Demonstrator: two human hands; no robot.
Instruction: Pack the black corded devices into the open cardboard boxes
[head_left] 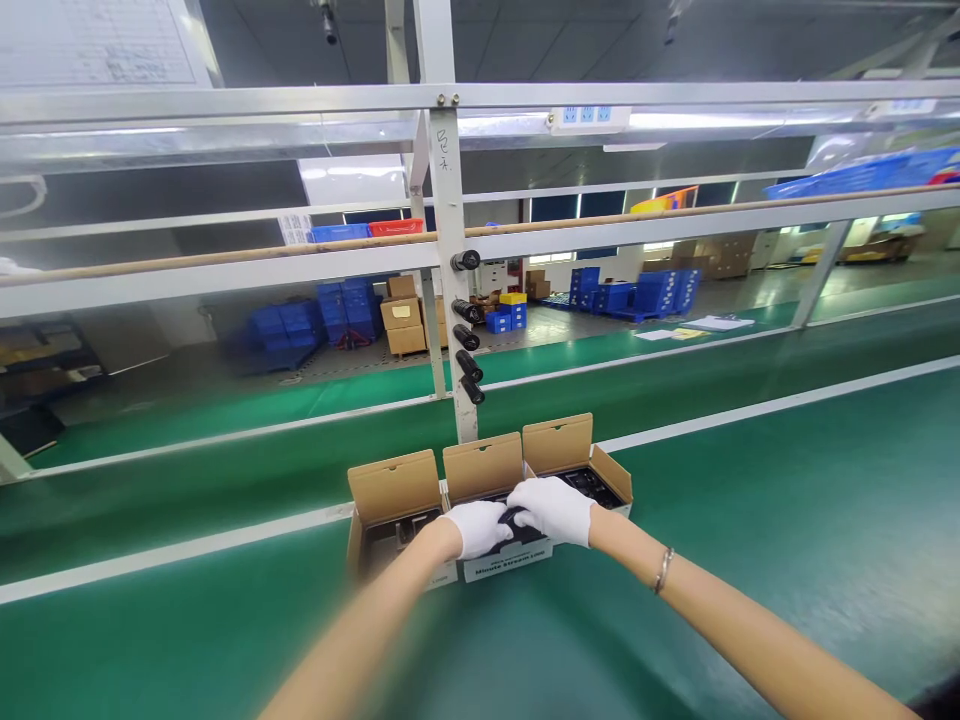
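Three cardboard boxes stand side by side on the green surface, lids raised: a left box [394,490], a middle box [484,465] and a right box [559,443]. Both hands wear white gloves and meet over the middle box. My left hand [476,528] curls its fingers on a black item [511,524] in that box. From the other side, my right hand [553,508] closes on the same item; its exact kind is hidden by the fingers. Black parts in a tray [589,485] fill the right box. Inside the left box lies a dark insert [382,540].
Behind the boxes rises a white metal post [466,425] with several black cylinders [466,338] sticking out of it. A white strip [300,525] crosses the green work surface [187,640]. Farther back are blue crates [660,293] and cardboard cartons [403,318].
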